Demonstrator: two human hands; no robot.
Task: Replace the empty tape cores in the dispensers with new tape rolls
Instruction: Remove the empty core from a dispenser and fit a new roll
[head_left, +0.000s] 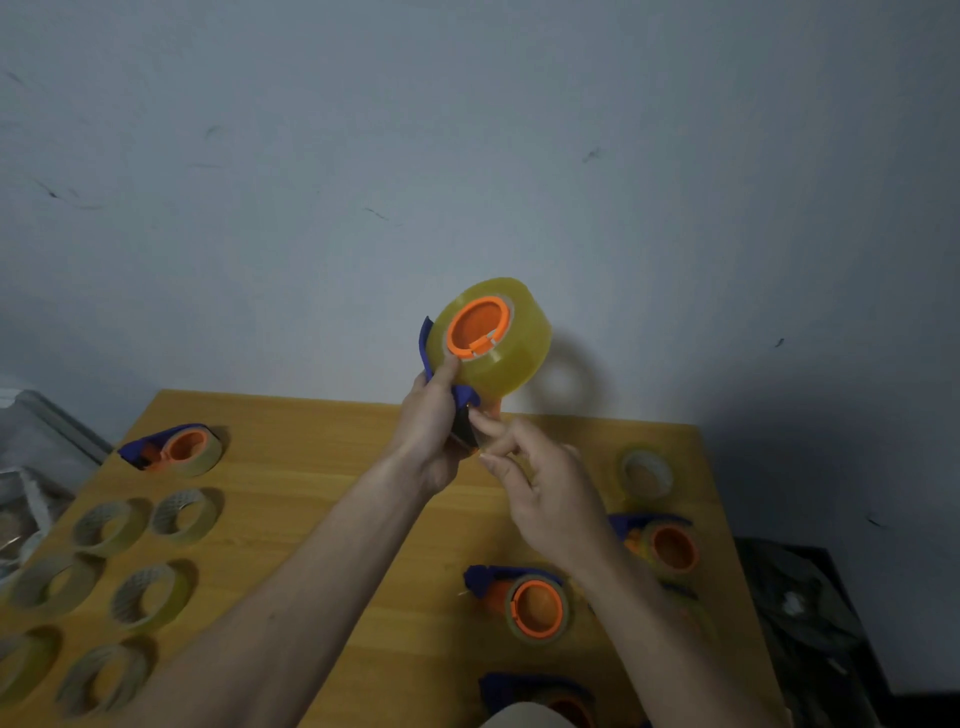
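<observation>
Gripping the dispenser (441, 364) bearing a new tape roll (498, 338), the left hand (431, 431) is steadying it; right hand (540, 483) is pinching near the cutter, where tape may stick.

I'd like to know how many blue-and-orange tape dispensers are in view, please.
5: one held up by the left hand, one at the table's far left, three at right, the nearest partly hidden; others may be hidden.

Looks like a plain makeshift workroom: bare grey scuffed wall (467, 156), small wooden table (322, 467) pushed against it, tape cores (109, 527) lined along its left edge, dispensers (535, 603) right.
</observation>
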